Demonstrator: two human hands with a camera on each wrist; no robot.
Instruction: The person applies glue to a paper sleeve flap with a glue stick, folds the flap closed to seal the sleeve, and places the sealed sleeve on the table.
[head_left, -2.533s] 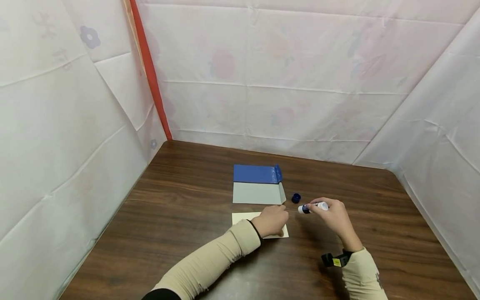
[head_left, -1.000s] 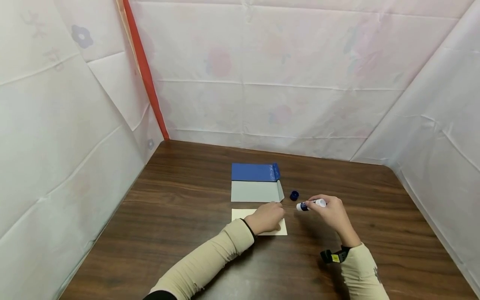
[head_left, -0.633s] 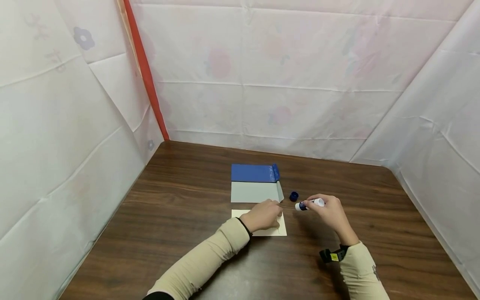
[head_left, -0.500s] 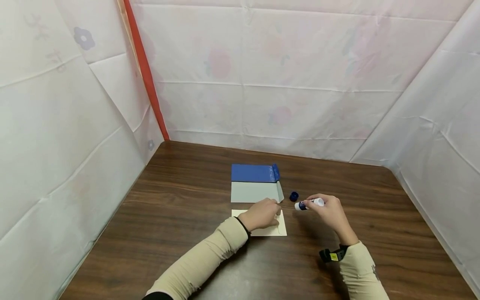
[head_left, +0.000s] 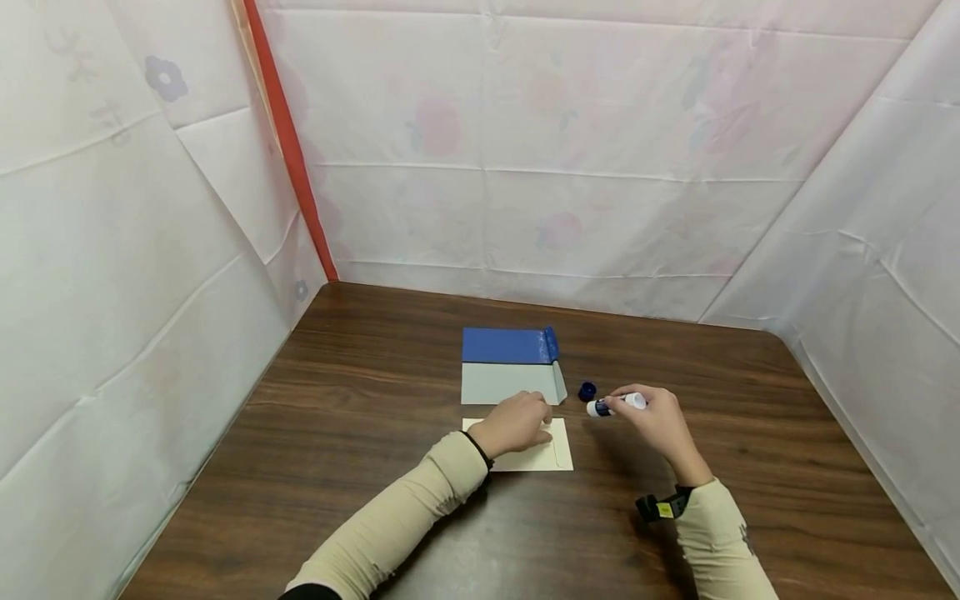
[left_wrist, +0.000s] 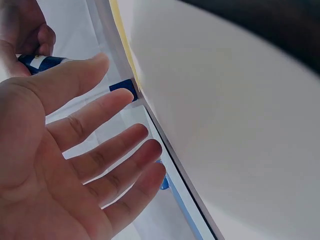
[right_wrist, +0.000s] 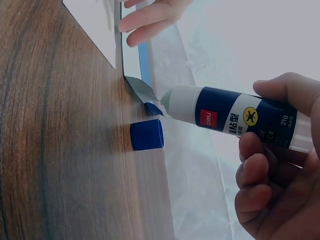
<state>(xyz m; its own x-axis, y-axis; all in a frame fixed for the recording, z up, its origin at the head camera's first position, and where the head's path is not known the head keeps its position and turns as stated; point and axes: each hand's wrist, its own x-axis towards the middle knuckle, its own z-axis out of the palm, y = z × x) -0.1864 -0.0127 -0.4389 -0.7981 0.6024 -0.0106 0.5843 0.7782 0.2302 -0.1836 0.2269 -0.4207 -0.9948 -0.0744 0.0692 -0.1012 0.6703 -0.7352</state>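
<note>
My left hand (head_left: 513, 423) is over the cream envelope (head_left: 561, 450), its wrist covering the left part. In the left wrist view the fingers of that hand (left_wrist: 75, 135) are spread and relaxed, with nothing between them. Thumb and fingers of my right hand (head_left: 663, 421) grip an uncapped glue stick (right_wrist: 225, 112) by its lower barrel, label facing the wrist camera. Its pale glue tip points left, held above the table. Just beyond stands the blue cap (right_wrist: 146, 135), off the stick. Behind the cream envelope lie a grey envelope (head_left: 506, 383) and a blue envelope (head_left: 502, 345).
The grey and blue envelopes have their flaps at the right end; whitish marks show near the blue flap (head_left: 551, 343). The dark wooden table (head_left: 337, 433) meets white printed sheets (head_left: 600, 150) at the back and both sides. A red strip (head_left: 292, 142) runs down the left corner.
My left hand has drawn left across the cream envelope, uncovering its right end and flap line. The right hand, still gripping the glue stick, has drifted slightly left.
</note>
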